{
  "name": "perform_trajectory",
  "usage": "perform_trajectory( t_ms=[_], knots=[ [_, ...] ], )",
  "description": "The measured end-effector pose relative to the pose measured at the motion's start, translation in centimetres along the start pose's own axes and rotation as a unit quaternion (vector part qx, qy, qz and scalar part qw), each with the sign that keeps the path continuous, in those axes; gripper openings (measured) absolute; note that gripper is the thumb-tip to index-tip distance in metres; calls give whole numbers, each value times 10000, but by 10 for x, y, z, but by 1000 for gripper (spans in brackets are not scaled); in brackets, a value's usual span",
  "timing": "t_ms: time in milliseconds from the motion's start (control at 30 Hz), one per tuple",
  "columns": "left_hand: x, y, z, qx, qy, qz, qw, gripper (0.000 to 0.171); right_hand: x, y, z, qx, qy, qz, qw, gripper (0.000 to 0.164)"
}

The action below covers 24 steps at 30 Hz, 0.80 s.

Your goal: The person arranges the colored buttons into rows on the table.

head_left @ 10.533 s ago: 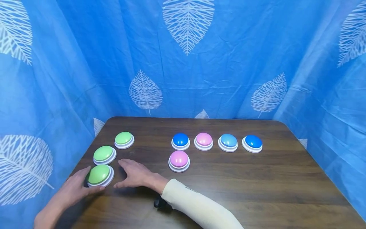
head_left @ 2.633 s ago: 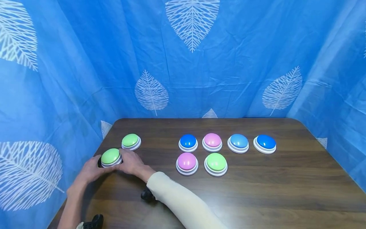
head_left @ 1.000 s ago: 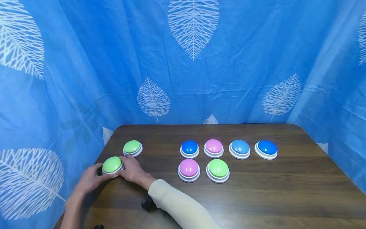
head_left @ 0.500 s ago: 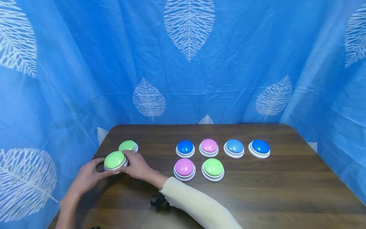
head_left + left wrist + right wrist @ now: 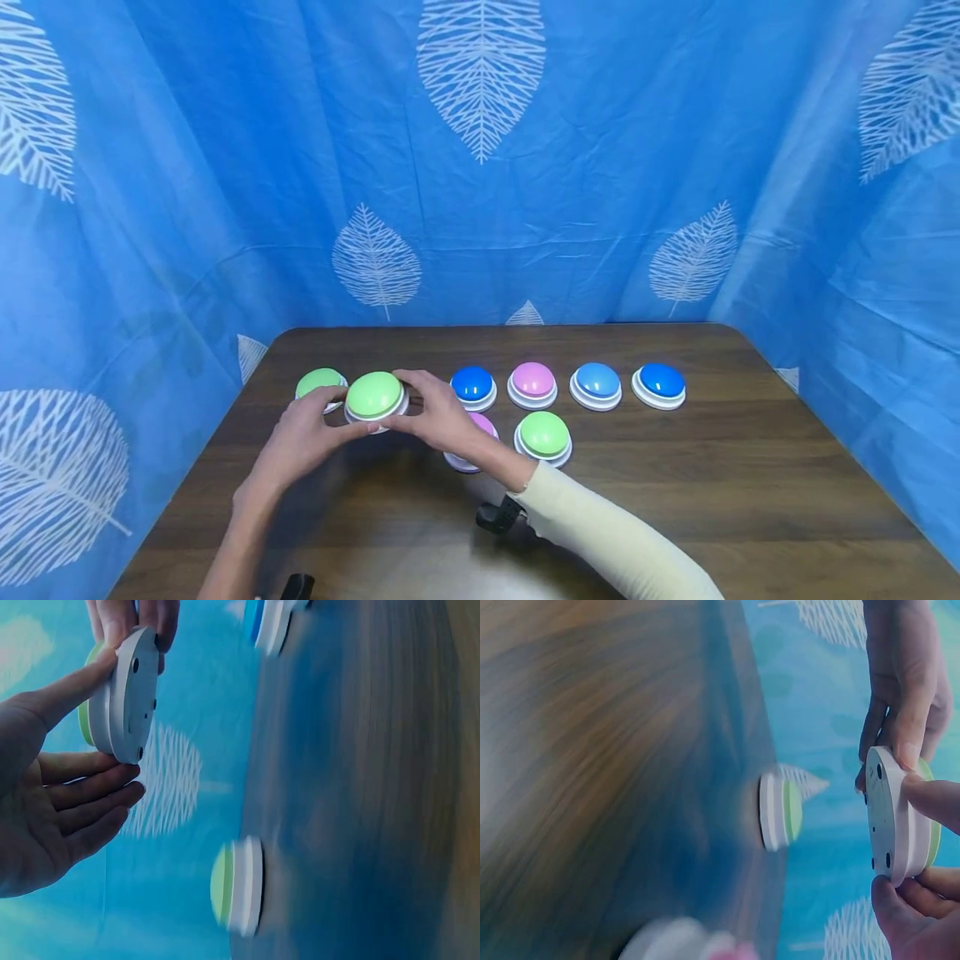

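A green push button with a white round base is up off the table, between both hands. My left hand grips its left side, thumb at the front of the base. On the opposite side my right hand pinches the base between thumb and fingers. Both wrist views show the underside of the base, with small dark feet. Behind my left hand, another green push button stands on the table, partly hidden. A third green push button stands right of a pink push button, which my right wrist partly covers.
Along the back of the brown wooden table stand a dark blue button, a pink button, a light blue button and another dark blue button. A blue leaf-patterned curtain surrounds the table's back and sides.
One green button went from the left group to beside the front pink one. Both hands then took hold of a second green button, raised it and carried it right, past the remaining left one.
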<state>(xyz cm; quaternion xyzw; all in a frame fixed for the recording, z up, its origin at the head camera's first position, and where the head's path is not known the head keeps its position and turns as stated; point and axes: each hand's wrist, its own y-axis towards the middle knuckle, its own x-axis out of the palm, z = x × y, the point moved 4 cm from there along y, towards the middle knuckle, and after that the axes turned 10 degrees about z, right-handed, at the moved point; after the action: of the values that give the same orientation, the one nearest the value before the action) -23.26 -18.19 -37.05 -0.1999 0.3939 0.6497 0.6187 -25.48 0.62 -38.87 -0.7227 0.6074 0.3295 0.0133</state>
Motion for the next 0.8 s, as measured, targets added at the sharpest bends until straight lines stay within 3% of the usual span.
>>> perform_trajectory(
  t_ms=[333,467,633,800],
  knots=[
    [60,15,54,433,-73,-148,9989,72,-69,-35,35,373,95,589,9975,64],
    [80,16,75,510,-344,-354,9975,68,-94,-51,46,389,133,883,9952,64],
    [106,14,98,692,-694,-639,9931,63,-123,-74,59,725,-20,1027,9921,66],
    [132,13,124,1104,-506,-742,9898,63,-149,-97,71,981,-278,1053,9892,67]
  ],
)
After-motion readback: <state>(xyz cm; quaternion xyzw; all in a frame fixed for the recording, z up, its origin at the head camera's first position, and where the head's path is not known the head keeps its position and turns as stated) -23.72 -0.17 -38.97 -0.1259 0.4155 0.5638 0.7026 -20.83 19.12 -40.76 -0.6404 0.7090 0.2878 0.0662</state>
